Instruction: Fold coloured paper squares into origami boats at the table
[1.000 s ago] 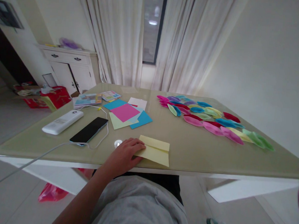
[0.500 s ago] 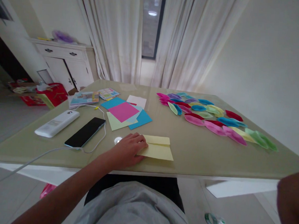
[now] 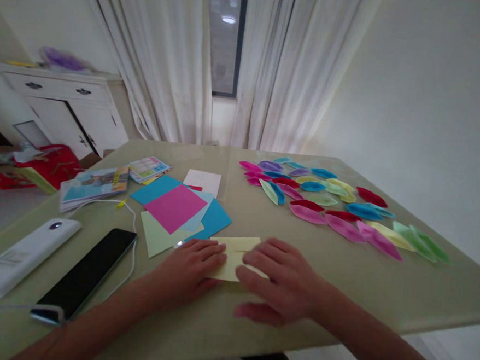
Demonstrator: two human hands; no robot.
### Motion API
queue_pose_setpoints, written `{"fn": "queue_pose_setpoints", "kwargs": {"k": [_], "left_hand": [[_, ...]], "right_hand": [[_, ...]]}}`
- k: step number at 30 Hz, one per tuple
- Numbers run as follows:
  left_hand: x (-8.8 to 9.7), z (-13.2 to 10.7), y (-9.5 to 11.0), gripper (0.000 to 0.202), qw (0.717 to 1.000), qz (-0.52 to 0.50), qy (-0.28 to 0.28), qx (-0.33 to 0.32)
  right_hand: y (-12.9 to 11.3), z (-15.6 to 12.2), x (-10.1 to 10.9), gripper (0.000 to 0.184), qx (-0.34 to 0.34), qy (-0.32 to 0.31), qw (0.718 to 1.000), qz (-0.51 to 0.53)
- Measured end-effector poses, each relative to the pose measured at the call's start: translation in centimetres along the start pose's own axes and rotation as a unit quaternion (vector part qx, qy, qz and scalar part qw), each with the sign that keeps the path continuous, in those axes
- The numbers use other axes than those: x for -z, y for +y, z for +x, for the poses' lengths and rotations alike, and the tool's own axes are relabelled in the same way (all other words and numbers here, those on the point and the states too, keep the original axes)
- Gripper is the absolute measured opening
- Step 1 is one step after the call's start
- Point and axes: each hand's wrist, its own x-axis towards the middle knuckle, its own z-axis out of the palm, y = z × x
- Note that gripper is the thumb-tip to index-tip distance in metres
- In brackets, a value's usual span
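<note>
Yellow paper: creased, on the counter near its front edge.
Left hand: palm down on the paper's left side, fingers gently bent, gripping nothing.
Right hand: blurred, over the right side, fingers loosely parted, thumb apart; contact unclear.

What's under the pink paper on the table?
Blue paper, pale green paper and light blue paper stick out beneath the pink paper; anything fully covered can't be seen.

Ran dim and soft

Lit flat and grey, with faint shadows. Caught one bright spot in the window. Smeared the right hand with motion blur. Skewed the cabinet near the left edge.
</note>
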Motion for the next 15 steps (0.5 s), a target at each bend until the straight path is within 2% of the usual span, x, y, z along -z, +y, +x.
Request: {"fn": "queue_pose_setpoints", "kwargs": {"k": [2,3,5,7,12,15], "left_hand": [[-0.4,-0.1,-0.2,0.036,1.0,0.0,0.008,0.008],[-0.6,-0.2,-0.2,0.035,1.0,-0.003,0.012,0.013],[-1.0,-0.3,-0.3,0.035,0.999,-0.014,0.023,0.026],[-1.2,-0.4,-0.4,0.034,0.998,-0.035,0.035,0.042],[-1.7,0.1,-0.6,0.03,0.989,-0.059,0.115,0.073],[-2.2,0.1,-0.9,0.031,0.989,-0.041,0.126,0.063]], "right_hand": [[2.5,1.5,-1.3,0.049,0.054,-0.063,0.995,-0.061],[3.5,2.0,-2.1,0.049,0.064,-0.094,0.991,-0.078],[4.9,2.2,-3.6,0.034,0.06,-0.139,0.986,-0.069],[5.6,1.7,-4.7,0.019,0.035,-0.132,0.99,-0.04],[5.9,0.3,-5.6,0.025,-0.071,-0.075,0.991,0.086],[6.0,0.2,-5.8,0.025,-0.131,-0.067,0.984,0.104]]}}
